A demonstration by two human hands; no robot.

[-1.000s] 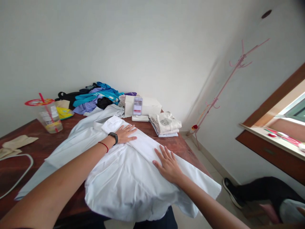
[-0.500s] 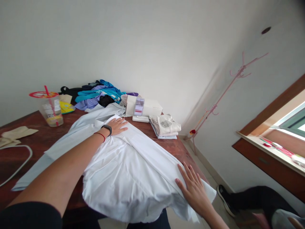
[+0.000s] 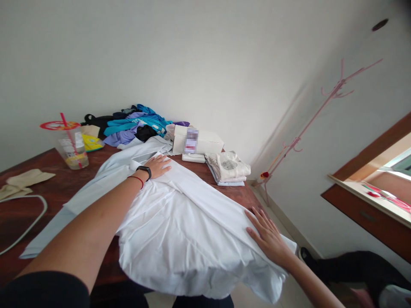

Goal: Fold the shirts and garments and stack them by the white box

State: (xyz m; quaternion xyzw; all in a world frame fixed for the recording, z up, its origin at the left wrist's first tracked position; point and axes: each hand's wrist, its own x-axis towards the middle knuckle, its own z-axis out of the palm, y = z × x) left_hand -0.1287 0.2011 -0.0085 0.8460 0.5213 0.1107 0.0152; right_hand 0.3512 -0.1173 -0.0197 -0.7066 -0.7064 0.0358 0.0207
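A white long-sleeved shirt [image 3: 192, 239] is spread over the dark wooden table [image 3: 96, 164], its lower part hanging off the near edge. My left hand [image 3: 157, 166] lies flat on the shirt near its collar, fingers stretched out. Farther right, my right hand [image 3: 268, 235] rests with spread fingers on the sleeve, which runs along the shirt's right side. Another part of the pale cloth [image 3: 73, 209] stretches to the left, partly hidden under my left forearm.
Behind the shirt are a clothes pile [image 3: 138, 126], a white box [image 3: 208, 143] and folded clothes [image 3: 229, 167]. A plastic cup with straw [image 3: 73, 149] and a white cable [image 3: 40, 214] are on the left. A pink coat rack [image 3: 316, 115] leans right; a person's dark-clothed leg [image 3: 356, 265] shows below.
My right hand has slid a little along the sleeve, outward and to the right. The left hand stays in place on the shirt. The whole view has shifted slightly.
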